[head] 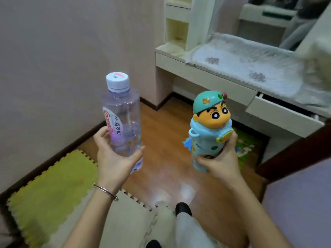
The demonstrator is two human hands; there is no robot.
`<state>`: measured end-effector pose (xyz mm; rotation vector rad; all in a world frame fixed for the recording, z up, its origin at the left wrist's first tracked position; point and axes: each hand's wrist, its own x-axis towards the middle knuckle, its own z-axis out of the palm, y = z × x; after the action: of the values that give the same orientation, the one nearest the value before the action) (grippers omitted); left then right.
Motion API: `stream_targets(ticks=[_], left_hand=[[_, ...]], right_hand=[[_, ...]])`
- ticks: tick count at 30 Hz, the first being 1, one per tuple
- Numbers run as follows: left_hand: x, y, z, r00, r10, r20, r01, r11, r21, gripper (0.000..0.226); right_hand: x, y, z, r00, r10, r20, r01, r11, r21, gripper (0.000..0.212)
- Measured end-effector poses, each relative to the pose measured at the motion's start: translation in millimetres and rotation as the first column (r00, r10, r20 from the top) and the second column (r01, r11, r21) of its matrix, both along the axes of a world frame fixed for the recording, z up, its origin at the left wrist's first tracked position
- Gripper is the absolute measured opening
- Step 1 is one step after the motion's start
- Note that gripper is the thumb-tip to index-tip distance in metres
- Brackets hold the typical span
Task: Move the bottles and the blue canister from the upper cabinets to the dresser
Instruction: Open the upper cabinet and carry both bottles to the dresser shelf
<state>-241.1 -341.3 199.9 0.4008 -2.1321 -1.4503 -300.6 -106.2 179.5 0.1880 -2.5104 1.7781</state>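
My left hand [114,154] grips a clear plastic water bottle [121,111] with a white cap and a red-and-white label, held upright at the left of centre. My right hand [218,158] holds the blue canister [207,140] from below; its lid is a cartoon boy's head with a teal cap. Both are carried above the wooden floor. The cream dresser [206,76] stands ahead at the upper right, its top covered by a white lace cloth [241,67].
One dresser drawer [283,115] hangs partly open at the right. Green and beige foam mats [53,185] cover the floor at the left, a patterned mat [247,144] lies under the dresser. A pink wall stands at the left, dark door edge at the right.
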Motion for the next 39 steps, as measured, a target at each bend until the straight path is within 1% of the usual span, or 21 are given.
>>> stream_targets(ticks=[3, 5, 7, 10, 12, 16, 19, 22, 26, 29, 33, 36, 39], left_hand=[[-35.6, 16.9, -24.7, 0.995, -0.063, 0.075, 0.063, 0.998, -0.005, 0.08], [-61.9, 27.1, -41.2, 0.989, -0.091, 0.117, 0.093, 0.996, -0.011, 0.079], [-90.1, 37.9, -56.6, 0.982, -0.125, 0.144, 0.126, 0.992, 0.008, 0.077], [-145.2, 55.3, -74.2, 0.973, -0.166, 0.163, 0.165, 0.986, 0.019, 0.077], [-191.4, 66.1, -82.2, 0.975, -0.162, 0.154, 0.159, 0.987, 0.032, 0.08], [-277.9, 77.1, -92.9, 0.976, -0.124, 0.177, 0.113, 0.991, 0.072, 0.081], [-332.6, 76.3, -90.7, 0.981, -0.099, 0.166, 0.092, 0.994, 0.05, 0.079], [-384.8, 66.8, -87.9, 0.983, -0.098, 0.155, 0.089, 0.994, 0.065, 0.081], [-469.1, 42.2, -89.0, 0.985, -0.13, 0.11, 0.121, 0.989, 0.081, 0.081], [-543.9, 17.8, -90.5, 0.985, -0.153, 0.078, 0.15, 0.988, 0.043, 0.078], [-639.5, -25.9, -85.2, 0.969, -0.239, 0.063, 0.236, 0.97, 0.051, 0.078], [-700.9, -54.1, -74.3, 0.963, -0.26, 0.072, 0.26, 0.966, 0.012, 0.081], [-753.4, -75.1, -70.1, 0.954, -0.29, 0.074, 0.287, 0.957, 0.049, 0.086]], right_hand=[[-4.7, 27.7, -18.8, 0.98, -0.18, 0.084, 0.178, 0.983, 0.037, 0.091], [-13.6, 43.9, -31.8, 0.954, -0.282, 0.104, 0.275, 0.959, 0.073, 0.094], [-30.4, 58.0, -46.1, 0.931, -0.342, 0.132, 0.329, 0.938, 0.105, 0.097], [-77.4, 74.3, -66.0, 0.903, -0.388, 0.184, 0.372, 0.921, 0.118, 0.097], [-122.1, 80.7, -72.7, 0.897, -0.399, 0.192, 0.381, 0.916, 0.124, 0.097], [-213.6, 90.7, -75.2, 0.913, -0.348, 0.214, 0.336, 0.938, 0.09, 0.099], [-274.5, 91.0, -67.4, 0.919, -0.326, 0.22, 0.314, 0.945, 0.086, 0.098], [-331.0, 81.7, -64.7, 0.918, -0.324, 0.227, 0.315, 0.946, 0.076, 0.095], [-411.1, 56.5, -69.8, 0.924, -0.315, 0.218, 0.313, 0.949, 0.048, 0.091], [-476.2, 28.1, -72.4, 0.927, -0.328, 0.182, 0.328, 0.944, 0.028, 0.086], [-559.8, -18.5, -68.8, 0.924, -0.353, 0.147, 0.359, 0.933, -0.021, 0.081], [-615.7, -47.9, -59.0, 0.913, -0.382, 0.146, 0.39, 0.92, -0.036, 0.074], [-665.5, -69.8, -54.4, 0.916, -0.376, 0.138, 0.386, 0.921, -0.047, 0.08]])
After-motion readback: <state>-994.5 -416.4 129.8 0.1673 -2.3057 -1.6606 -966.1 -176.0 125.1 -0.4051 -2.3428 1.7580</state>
